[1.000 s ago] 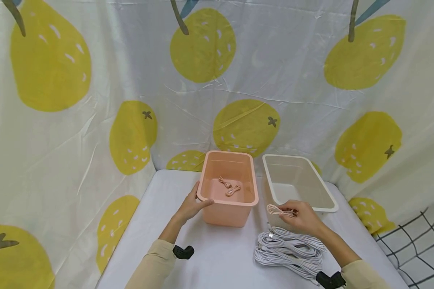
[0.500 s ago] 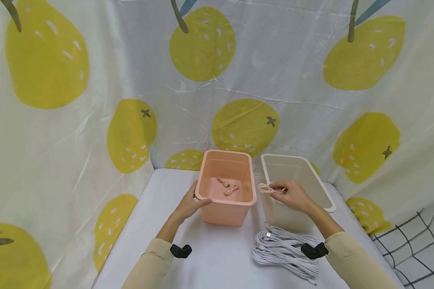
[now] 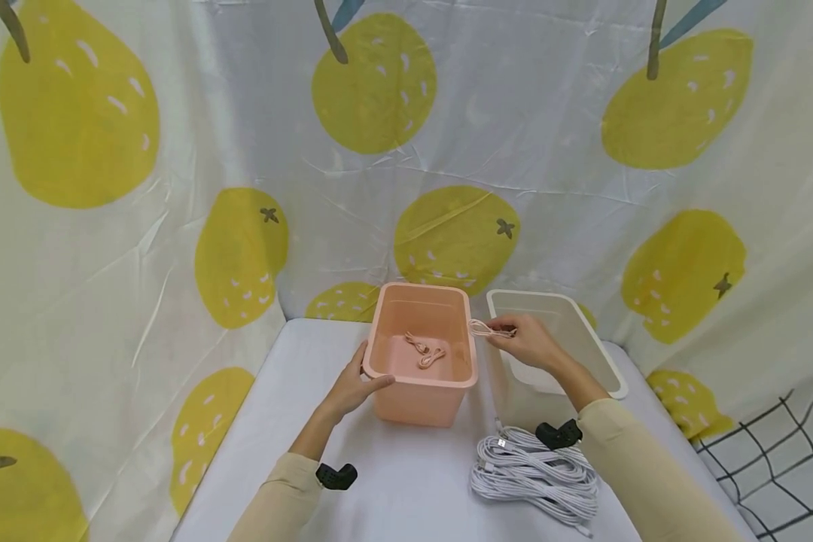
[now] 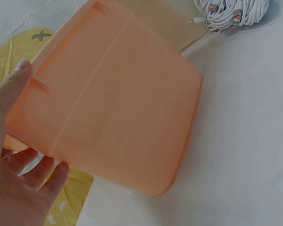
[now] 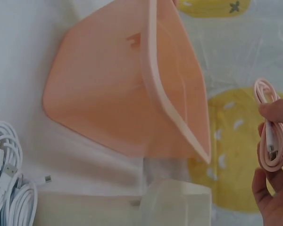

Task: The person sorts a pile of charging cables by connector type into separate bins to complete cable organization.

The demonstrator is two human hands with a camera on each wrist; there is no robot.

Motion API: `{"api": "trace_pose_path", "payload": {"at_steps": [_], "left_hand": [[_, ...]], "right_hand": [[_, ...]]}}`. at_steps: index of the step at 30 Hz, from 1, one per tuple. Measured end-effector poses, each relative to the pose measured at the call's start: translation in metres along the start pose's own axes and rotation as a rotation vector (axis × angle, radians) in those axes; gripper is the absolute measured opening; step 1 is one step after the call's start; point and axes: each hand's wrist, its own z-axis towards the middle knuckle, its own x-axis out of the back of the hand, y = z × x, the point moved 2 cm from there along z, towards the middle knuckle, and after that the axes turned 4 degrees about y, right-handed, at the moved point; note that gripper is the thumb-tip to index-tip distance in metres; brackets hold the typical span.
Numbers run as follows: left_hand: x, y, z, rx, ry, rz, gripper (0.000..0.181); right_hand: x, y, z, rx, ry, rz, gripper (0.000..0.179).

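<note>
My left hand [image 3: 348,388] grips the near left corner of a peach-coloured plastic bin [image 3: 420,405], thumb over the front rim and fingers along the side. In the left wrist view, thumb and fingertips lie against the bin's wall [image 4: 122,103]. Two small coiled pink cables [image 3: 431,357] lie on the bin's floor. With my right hand [image 3: 530,342] I pinch another coiled pink cable [image 3: 481,328], its loop beside the bin's right rim. The right wrist view shows a metal plug on this coil [image 5: 272,141] between thumb and fingers.
A cream bin [image 3: 525,403] stands right of the peach one, under my right forearm. Bundled white cables [image 3: 535,474] with USB plugs lie on the white table [image 3: 393,482] in front of it. A fruit-print curtain [image 3: 352,211] hangs behind.
My right hand has carried the pink cable up and left, from the cream bin's front to the peach bin's right rim. The left hand keeps its grip on the peach bin.
</note>
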Motion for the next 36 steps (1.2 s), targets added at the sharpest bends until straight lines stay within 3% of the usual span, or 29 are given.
{"api": "trace_pose_path", "payload": {"at_steps": [11,20,27,36], "left_hand": [[0.0,0.0,-0.003,-0.016,-0.003,-0.003,0.116],[0.003,-0.004,-0.006,-0.019,0.004,-0.008,0.111],[0.004,-0.004,-0.007,-0.018,-0.001,0.004,0.113],[0.001,-0.003,-0.002,-0.031,0.004,-0.008,0.111]], "right_hand": [[-0.009,-0.01,0.042,-0.025,-0.008,-0.017,0.028],[-0.024,-0.023,0.074,-0.052,-0.068,-0.026,0.036],[-0.036,-0.032,0.105,-0.091,-0.029,-0.069,0.045],[-0.041,-0.026,0.106,-0.044,-0.044,-0.085,0.049]]}}
